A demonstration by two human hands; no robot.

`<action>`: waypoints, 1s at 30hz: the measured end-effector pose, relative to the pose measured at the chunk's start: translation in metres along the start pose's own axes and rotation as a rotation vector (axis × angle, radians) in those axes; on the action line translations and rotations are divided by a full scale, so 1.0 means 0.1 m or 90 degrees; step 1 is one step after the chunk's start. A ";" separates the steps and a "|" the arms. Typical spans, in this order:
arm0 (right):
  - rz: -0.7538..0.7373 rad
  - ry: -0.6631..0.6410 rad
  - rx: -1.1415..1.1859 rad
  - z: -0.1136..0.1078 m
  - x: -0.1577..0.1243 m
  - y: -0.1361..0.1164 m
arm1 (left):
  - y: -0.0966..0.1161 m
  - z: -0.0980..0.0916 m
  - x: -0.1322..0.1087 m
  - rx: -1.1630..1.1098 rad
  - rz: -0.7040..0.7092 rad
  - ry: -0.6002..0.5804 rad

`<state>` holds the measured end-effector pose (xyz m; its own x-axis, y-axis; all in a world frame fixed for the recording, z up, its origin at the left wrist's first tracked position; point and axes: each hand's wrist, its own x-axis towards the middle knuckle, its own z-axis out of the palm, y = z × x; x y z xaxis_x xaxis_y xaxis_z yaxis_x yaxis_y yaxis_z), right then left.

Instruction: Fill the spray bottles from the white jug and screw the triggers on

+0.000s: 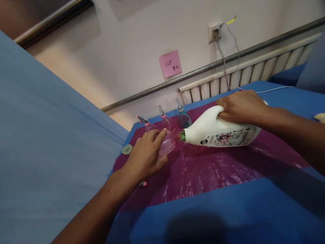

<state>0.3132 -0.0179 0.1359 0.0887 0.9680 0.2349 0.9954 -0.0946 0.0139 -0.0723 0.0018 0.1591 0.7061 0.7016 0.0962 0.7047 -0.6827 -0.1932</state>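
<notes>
My right hand (238, 106) grips the handle of a large white detergent jug (220, 130), tilted nearly onto its side with its neck to the left. The jug's green spout (182, 136) is at the mouth of a translucent pink bottle (168, 145); whether they touch I cannot tell. Around that bottle are the fingers of my left hand (149, 150), which hide part of it. Behind stand a spray bottle with a grey and pink head (143, 120), a clear pinkish spray bottle (167, 122) and a teal spray bottle (184, 118).
A glossy purple plastic sheet (203, 169) covers part of the blue table (203, 217). Left of my left hand lies a pale green round piece (127, 149). A pink-tipped item (143, 183) shows partly beneath my forearm. A white cable (276, 89) runs along the back right.
</notes>
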 end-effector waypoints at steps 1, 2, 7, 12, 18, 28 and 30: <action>0.000 -0.002 -0.001 0.00 0.01 -0.01 | 0.01 -0.02 0.01 0.004 0.001 -0.006; -0.003 -0.003 -0.002 -0.01 0.01 -0.01 | 0.01 -0.04 0.02 0.010 0.001 -0.014; -0.024 -0.013 -0.002 -0.03 0.03 -0.03 | 0.10 -0.18 0.06 0.046 -0.008 -0.078; -0.025 -0.029 -0.008 -0.06 0.04 -0.06 | 0.14 -0.27 0.08 0.047 -0.024 -0.108; -0.036 -0.033 -0.008 -0.09 0.04 -0.08 | 0.13 -0.31 0.11 0.055 -0.011 -0.123; -0.038 -0.043 -0.013 -0.12 0.05 -0.11 | 0.13 -0.37 0.18 0.089 0.009 -0.139; -0.037 -0.045 -0.014 -0.12 0.05 -0.11 | 0.14 -0.38 0.19 0.090 0.008 -0.145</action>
<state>0.3023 -0.0150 0.1489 0.0344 0.9859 0.1635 0.9980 -0.0427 0.0471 -0.0469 -0.0022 0.1958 0.6692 0.7322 -0.1268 0.6681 -0.6676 -0.3285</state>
